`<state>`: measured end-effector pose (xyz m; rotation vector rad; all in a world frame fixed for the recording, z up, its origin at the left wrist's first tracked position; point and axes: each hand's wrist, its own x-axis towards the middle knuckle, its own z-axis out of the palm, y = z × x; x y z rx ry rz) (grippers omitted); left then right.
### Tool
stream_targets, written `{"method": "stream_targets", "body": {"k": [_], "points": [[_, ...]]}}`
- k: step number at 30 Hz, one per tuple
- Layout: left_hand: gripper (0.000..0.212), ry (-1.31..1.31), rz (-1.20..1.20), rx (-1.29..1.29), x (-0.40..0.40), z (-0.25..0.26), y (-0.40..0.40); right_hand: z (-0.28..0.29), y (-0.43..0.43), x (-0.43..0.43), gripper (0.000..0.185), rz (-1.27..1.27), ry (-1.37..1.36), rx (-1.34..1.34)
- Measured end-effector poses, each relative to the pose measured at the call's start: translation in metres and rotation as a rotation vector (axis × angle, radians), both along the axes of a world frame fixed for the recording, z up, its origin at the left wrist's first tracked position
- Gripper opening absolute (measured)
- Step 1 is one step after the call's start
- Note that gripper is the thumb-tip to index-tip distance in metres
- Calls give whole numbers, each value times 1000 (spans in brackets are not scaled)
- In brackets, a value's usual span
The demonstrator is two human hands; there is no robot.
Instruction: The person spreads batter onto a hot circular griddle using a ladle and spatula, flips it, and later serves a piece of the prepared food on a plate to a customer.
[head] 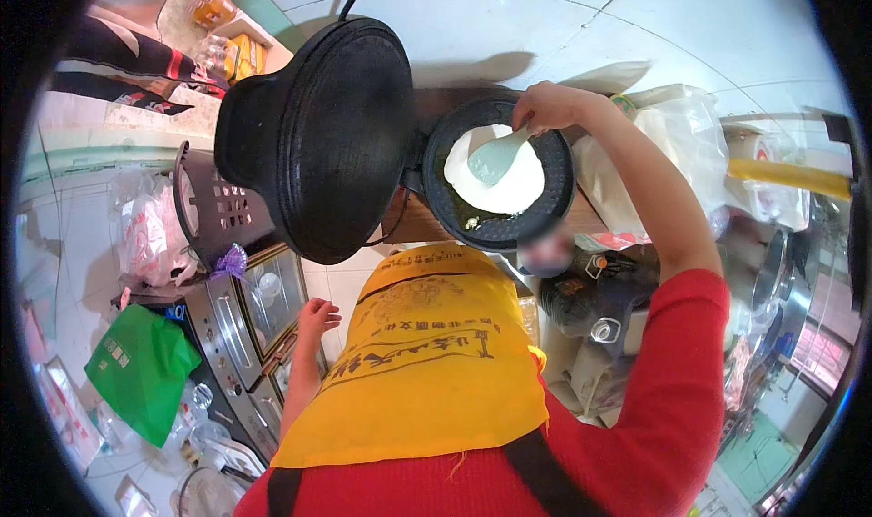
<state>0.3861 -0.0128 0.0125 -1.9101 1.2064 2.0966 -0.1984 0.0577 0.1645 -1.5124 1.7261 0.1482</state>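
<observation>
A round white flatbread or pancake [470,176] lies in the oiled, dimpled lower plate [558,190] of a black electric griddle. Over it my right hand [548,108] grips a pale green rice paddle or spatula [496,159], its broad blade against or just above the white surface. The griddle's black lid [340,142] stands raised on the left, hinged to the plate. Small bits and glossy oil show at the plate's near edge. Down by my left side hangs my left hand [319,319], with nothing in it and its fingers somewhat spread.
Left are a dark perforated basket [225,207], a steel-fronted cabinet [228,353] and a green bag [139,374]. A large clear plastic bag [681,128] stands right of the griddle. Below sits a clutter of bottles and containers [603,329]. A tiled wall [477,13] rises behind.
</observation>
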Motion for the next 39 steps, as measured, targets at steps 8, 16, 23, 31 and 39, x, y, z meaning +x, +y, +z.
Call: {"method": "stream_targets", "body": {"k": [8, 16, 23, 31, 39], "points": [[12, -24, 42, 53, -10, 4, 51, 13, 27, -67, 26, -69, 138, -124], [9, -23, 75, 61, -1, -20, 55, 14, 23, -37, 25, -188, -124, -95], [10, -42, 80, 18, -5, -7, 43, -12, -3, -22, 25, -177, -136, 13], [12, -16, 48, 63, 1, -9, 45, 22, 44, -55, 26, -471, 118, 29], [13, -27, -26, 46, 1, -15, 20, -15, 65, -24, 23, -735, -176, -125]]}}
